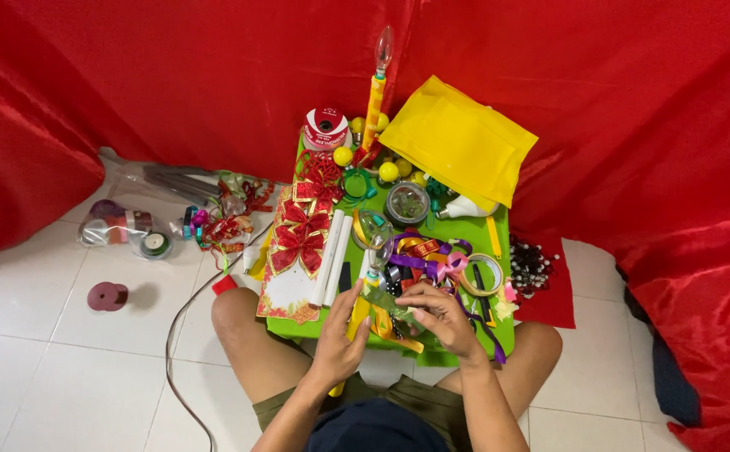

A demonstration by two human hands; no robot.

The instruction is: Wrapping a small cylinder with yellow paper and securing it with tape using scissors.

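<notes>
Pinching from both sides, the person's fingers close on one small piece at the near edge of the green table (499, 230): the left hand (337, 341) is curled round the lower part of a yellow stick (358, 316), and the right hand (442, 315) bends its fingertips onto the green, clear-wrapped top of that piece, where a strip of orange-yellow ribbon (397, 333) trails toward the lap. Whether the ribbon is already tied on or only laid against the stick cannot be told; it hangs loose, so the wrapping looks unfinished. Just beyond the hands lies a tangle of purple, pink and orange ribbons (426, 254), with a roll of clear tape (484, 274) at the right edge and a clear glass-like bulb ornament (376, 228) near the middle. Along the left edge lies a card of red and gold bows (299, 243) beside two white tubes (334, 255). At the far edge a finished-looking yellow candle decoration with a clear flame bulb (376, 88) stands upright beside a red-and-white ribbon spool (325, 128), yellow balls (389, 171) and a sheet of yellow paper (460, 141) at the far right corner. On the tiled floor to the left sit more ribbon rolls in a clear bag (122, 226) and a maroon spool (107, 295); red cloth (172, 75) hangs all round.
</notes>
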